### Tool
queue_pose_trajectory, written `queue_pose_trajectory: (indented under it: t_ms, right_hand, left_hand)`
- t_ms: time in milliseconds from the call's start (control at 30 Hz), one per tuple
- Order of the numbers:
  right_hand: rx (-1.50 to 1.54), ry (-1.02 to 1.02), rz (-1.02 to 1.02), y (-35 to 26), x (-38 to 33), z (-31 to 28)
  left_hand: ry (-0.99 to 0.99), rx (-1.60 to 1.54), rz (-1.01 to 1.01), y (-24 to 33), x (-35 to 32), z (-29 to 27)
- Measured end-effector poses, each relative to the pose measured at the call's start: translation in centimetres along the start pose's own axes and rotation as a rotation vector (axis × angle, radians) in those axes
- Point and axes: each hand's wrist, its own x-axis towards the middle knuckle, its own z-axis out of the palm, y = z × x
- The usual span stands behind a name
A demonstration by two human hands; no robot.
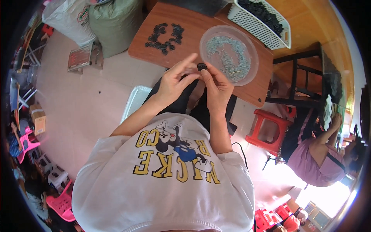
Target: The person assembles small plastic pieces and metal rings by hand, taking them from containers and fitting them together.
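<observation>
Over the near edge of the brown table [143, 46], my right hand [218, 83] pinches a small, round black part [201, 66] between thumb and fingertips. My left hand [173, 83] is close beside it on the left, its index finger stretched out and thumb apart; the fingertips are slightly blurred, and I cannot make out whether they touch the part. Just beyond my right hand stands a round, translucent basin [253, 58] with many tiny pale blue-green pieces inside. Several loose black parts [164, 38] lie in a rough ring on the table's left side.
A white perforated basket [285, 38] full of black parts stands at the table's far right. One black piece [259, 99] lies near the right corner. Large sacks [116, 27] and a low stool [80, 58] are at left. A red stool [268, 131] and another person [319, 158] are at right.
</observation>
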Motion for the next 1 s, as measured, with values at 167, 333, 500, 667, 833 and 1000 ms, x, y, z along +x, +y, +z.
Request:
queue_pose_trajectory:
  t_ms: [167,333,500,667,833,1000]
  right_hand:
    - [-0.416,0.335,-0.692,-8.6,7.0,-2.7]
    - [-0.517,0.540,-0.856,-13.3,16.8,-8.5]
    - [-0.877,0.249,-0.615,-6.6,15.9,-4.6]
    - [-0.919,-0.343,-0.624,1.9,11.3,3.7]
    - [-1.101,-0.267,-0.453,5.8,10.6,6.4]
    - [-1.123,-0.291,-0.440,6.6,11.0,7.0]
  left_hand:
    - [0.114,-0.139,-0.138,-0.7,-0.5,-2.1]
    - [0.141,-0.066,-0.272,-1.4,-1.7,-4.0]
    - [0.251,0.036,-0.410,-3.3,-4.2,-5.4]
    - [0.139,0.032,-0.455,-3.3,-4.7,-5.5]
    - [0.140,0.116,-0.433,-2.7,-4.5,-6.0]
    - [0.129,0.128,-0.451,-3.4,-5.5,-6.9]
